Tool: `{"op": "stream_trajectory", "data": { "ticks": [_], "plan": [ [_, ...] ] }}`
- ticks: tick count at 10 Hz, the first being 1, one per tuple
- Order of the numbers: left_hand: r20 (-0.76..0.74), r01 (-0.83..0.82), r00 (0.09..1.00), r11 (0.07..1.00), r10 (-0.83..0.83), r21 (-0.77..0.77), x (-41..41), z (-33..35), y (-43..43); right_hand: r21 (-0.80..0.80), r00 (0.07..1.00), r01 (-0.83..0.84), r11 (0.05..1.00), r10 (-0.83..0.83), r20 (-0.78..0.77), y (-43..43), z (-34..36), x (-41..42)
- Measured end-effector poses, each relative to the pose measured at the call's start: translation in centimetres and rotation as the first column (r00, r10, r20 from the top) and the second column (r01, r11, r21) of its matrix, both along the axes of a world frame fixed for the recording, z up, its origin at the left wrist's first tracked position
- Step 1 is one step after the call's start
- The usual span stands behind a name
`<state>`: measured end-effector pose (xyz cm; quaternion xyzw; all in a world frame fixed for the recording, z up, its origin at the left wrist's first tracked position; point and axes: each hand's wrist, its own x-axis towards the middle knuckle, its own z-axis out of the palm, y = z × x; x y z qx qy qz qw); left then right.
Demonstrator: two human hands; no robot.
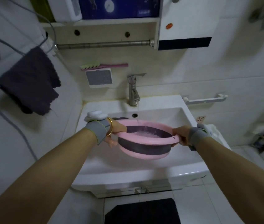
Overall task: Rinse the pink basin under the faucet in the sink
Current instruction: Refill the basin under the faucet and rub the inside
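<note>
The pink basin (145, 147), with a dark grey band around its wall, hangs over the white sink (168, 172), tilted slightly toward me. My left hand (116, 130) grips its left rim, thumb on top and fingers underneath. My right hand (180, 135) grips the right rim the same way. Water runs from the chrome faucet (133, 89) in a thin stream onto the basin's far rim and splashes inside, where some water has pooled.
A dark towel (31, 81) hangs on a rack at the left. A brush (102, 66) lies on a white soap holder (99, 77) on the wall. A white rail (204, 99) sits right of the faucet; a dark mat (144, 212) lies on the floor.
</note>
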<state>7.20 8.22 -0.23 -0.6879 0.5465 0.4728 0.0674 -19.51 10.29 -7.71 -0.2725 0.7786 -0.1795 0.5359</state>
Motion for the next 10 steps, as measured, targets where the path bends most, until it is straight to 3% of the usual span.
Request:
{"op": "stream_trajectory", "data": {
  "ticks": [1, 2, 4, 5, 8, 10],
  "plan": [
    [0.027, -0.032, 0.999, 0.999, 0.031, 0.04, -1.3, -2.2, -0.3, -0.044, 0.994, 0.015, 0.999, -0.02, -0.109, -0.4, 1.1, -1.1],
    [0.132, 0.036, 0.99, 0.988, -0.056, 0.148, -2.5, -2.9, 0.7, -0.084, 0.972, -0.035, 0.996, 0.014, -0.235, -1.0, 1.6, -2.5],
    [-0.096, -0.13, 0.984, 0.974, 0.15, 0.187, -4.6, -6.4, 2.0, -0.116, 0.87, -0.162, 0.98, 0.086, -0.485, -1.7, 3.5, -3.9],
    [-0.132, -0.209, 0.958, 0.937, 0.253, 0.282, -5.6, -8.5, 2.0, -0.158, 0.817, -0.206, 0.966, 0.081, -0.57, -2.4, 3.3, -4.4],
    [-0.296, -0.283, 0.816, 0.791, 0.496, 0.542, -7.4, -12.9, 0.9, -0.315, 0.746, -0.292, 0.903, 0.009, -0.666, -2.3, 4.6, -2.8],
    [-0.364, -0.366, 0.63, 0.675, 0.686, 0.64, -8.5, -14.8, 1.3, -0.316, 0.692, -0.376, 0.871, 0.038, -0.721, -1.3, 4.0, -2.4]
  ]
}}
